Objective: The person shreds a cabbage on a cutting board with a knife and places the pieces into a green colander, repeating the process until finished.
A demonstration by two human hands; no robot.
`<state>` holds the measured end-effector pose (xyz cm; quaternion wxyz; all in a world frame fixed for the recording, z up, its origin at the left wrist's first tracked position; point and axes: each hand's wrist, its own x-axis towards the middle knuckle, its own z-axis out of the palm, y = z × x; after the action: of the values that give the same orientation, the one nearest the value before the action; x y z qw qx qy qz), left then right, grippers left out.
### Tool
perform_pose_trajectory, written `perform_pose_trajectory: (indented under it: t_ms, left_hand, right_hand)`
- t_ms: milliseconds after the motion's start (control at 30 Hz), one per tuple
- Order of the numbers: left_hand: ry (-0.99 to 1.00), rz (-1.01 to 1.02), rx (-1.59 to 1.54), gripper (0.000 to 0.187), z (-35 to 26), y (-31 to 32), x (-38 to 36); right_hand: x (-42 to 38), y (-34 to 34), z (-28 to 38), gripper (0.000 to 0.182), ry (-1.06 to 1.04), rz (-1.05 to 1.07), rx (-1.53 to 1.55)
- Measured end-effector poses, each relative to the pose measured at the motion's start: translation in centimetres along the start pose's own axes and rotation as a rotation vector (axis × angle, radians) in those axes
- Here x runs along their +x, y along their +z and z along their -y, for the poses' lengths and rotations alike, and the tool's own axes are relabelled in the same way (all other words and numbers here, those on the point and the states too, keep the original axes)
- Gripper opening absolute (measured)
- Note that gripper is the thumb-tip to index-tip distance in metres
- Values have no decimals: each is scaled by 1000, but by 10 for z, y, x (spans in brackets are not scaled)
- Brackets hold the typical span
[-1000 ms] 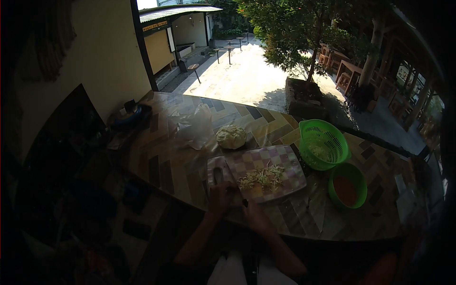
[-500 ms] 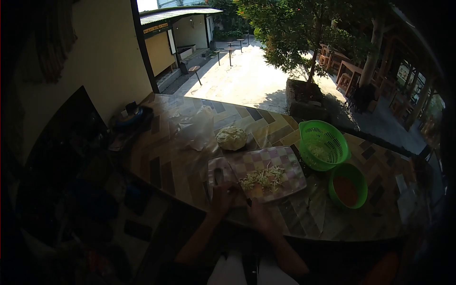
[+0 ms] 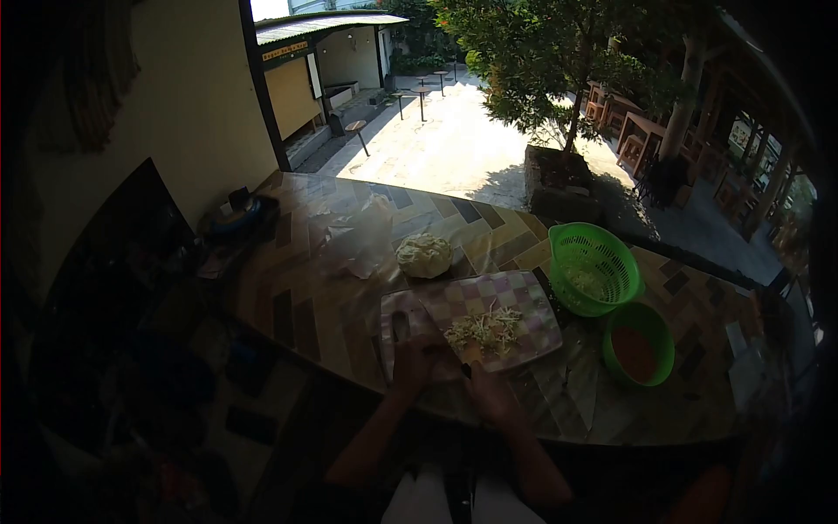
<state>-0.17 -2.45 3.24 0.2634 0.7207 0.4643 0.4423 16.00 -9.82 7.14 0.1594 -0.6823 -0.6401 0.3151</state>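
Note:
My right hand (image 3: 491, 393) is closed round the dark handle of a knife (image 3: 432, 312), whose blade slants up and left across the cutting board (image 3: 541, 307). Close to the blade, on the board's left part, my left hand (image 3: 415, 365) has its fingers curled together; deep shade hides what they hold, if anything. A loose heap of shredded cabbage (image 3: 485, 330) lies right of the blade on the pink and pale checked board. Just beyond the board's far edge sits a pale cabbage (image 3: 424, 255).
To the right stand a green colander (image 3: 566, 253) with shreds inside and a green bowl (image 3: 668, 336) of orange-red contents. A clear plastic bag (image 3: 360, 236) lies on the patterned table (image 3: 305, 301). Dark items line the left, and a tree planter (image 3: 559, 188) stands beyond the table.
My right hand and the knife have shifted slightly right. The cabbage heap has moved a little right as well, and my left fingers now reach further toward the blade.

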Motion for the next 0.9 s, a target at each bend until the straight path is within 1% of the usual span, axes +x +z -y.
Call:
perform_pose_trajectory:
  t_ms: [67, 167, 200, 267, 367, 467, 567, 667, 767, 867, 900]
  left_hand:
    - [-6, 26, 14, 18, -5, -2, 0]
    - [24, 56, 53, 19, -2, 3, 0]
    - [42, 65, 70, 19, 0, 5, 0]
    - [5, 64, 81, 20, 2, 8, -1]
    - [3, 56, 71, 20, -2, 10, -1]
    - [31, 18, 74, 20, -5, 9, -2]
    - [39, -22, 101, 19, -6, 15, -3]
    - [26, -38, 102, 18, 2, 20, -3]
    - [-11, -24, 102, 16, 1, 24, 1]
    - [-69, 1, 117, 14, -5, 25, 0]
    - [-89, 7, 120, 14, -7, 24, 0]
  right_hand:
    - [0, 13, 3, 29, 2, -76, -12]
    - [17, 8, 8, 31, 75, 35, 22]
    - [22, 5, 4, 32, 9, 26, 29]
    - [31, -7, -10, 34, -119, 3, 44]
    - [22, -33, -1, 36, -118, 87, 13]
    - [26, -11, -27, 36, -208, 10, 29]
    - [16, 0, -20, 38, -9, 56, -16]
    - [22, 2, -3, 35, 39, 51, -8]
    - [38, 2, -13, 34, -124, -44, 82]
    - [24, -28, -15, 34, -216, 42, 83]
    - [22, -30, -18, 33, -185, 55, 64]
